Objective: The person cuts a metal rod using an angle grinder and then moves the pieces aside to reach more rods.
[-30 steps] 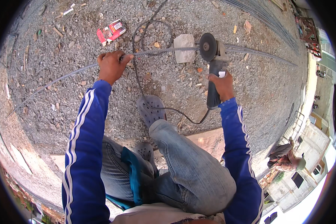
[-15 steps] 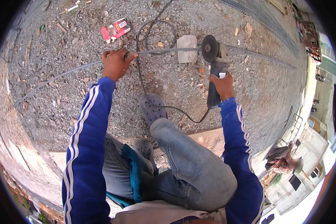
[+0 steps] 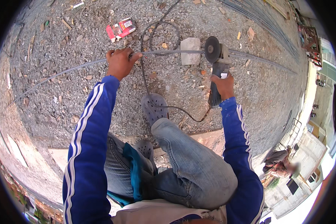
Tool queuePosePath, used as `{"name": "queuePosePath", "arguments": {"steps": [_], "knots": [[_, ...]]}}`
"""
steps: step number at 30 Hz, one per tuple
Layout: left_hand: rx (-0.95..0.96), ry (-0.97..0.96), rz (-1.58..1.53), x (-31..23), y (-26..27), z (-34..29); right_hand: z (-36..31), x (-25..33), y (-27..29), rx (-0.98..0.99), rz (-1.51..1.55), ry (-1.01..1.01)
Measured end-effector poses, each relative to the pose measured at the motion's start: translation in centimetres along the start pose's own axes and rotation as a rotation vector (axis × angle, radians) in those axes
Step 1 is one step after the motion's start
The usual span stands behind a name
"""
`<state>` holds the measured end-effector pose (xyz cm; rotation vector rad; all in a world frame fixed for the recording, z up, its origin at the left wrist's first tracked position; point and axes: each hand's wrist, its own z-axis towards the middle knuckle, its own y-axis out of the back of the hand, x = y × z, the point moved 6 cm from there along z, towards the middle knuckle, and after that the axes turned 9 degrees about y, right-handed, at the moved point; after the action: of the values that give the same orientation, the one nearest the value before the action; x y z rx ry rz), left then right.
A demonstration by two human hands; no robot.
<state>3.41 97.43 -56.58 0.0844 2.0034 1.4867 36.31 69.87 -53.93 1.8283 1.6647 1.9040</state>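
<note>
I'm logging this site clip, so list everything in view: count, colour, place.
steel rod: one, grey, lying across the gravel, over the block
stone block: one, pale grey, under the rod
angle grinder: one, dark grey, disc at the rod
power cord: one, black, looped on the gravel
red packet: one, red and white, upper left
rod bundle: several, grey, upper right
wooden plank: one, light brown, under the legs
another person: one, lower right
clogs: two, grey, on the feet
left hand: gripping the rod
right hand: holding the grinder

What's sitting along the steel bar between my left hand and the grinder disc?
In the head view, a pale stone block sits under the steel bar between the left hand and grinder disc, with the looped black cable crossing there.
</note>
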Motion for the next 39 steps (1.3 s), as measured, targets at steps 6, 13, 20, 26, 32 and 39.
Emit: {"name": "queuePosePath", "arguments": {"steps": [6, 13, 20, 26, 32, 39], "knots": [[0.006, -0.001, -0.009, 0.0, -0.1, 0.0, 0.4, 0.4, 0.2, -0.014, 0.008, -0.016], [-0.028, -0.018, 0.017, -0.2, 0.0, 0.0, 0.6, -0.1, 0.1, 0.008, 0.056, 0.010], [-0.013, -0.013, -0.010, -0.1, -0.1, 0.0, 0.2, 0.3, 0.2, -0.014, -0.023, -0.005], [0.000, -0.012, -0.002, 0.0, -0.1, 0.2, -0.6, 0.2, 0.0, -0.012, 0.026, 0.028], [-0.020, -0.029, 0.014, -0.1, 0.0, 0.1, -1.2, 0.2, -0.1, -0.026, 0.039, -0.009], [0.045, 0.016, -0.006, -0.2, 0.0, 0.2, -1.1, -0.2, -0.1, -0.013, 0.050, 0.009]]}}
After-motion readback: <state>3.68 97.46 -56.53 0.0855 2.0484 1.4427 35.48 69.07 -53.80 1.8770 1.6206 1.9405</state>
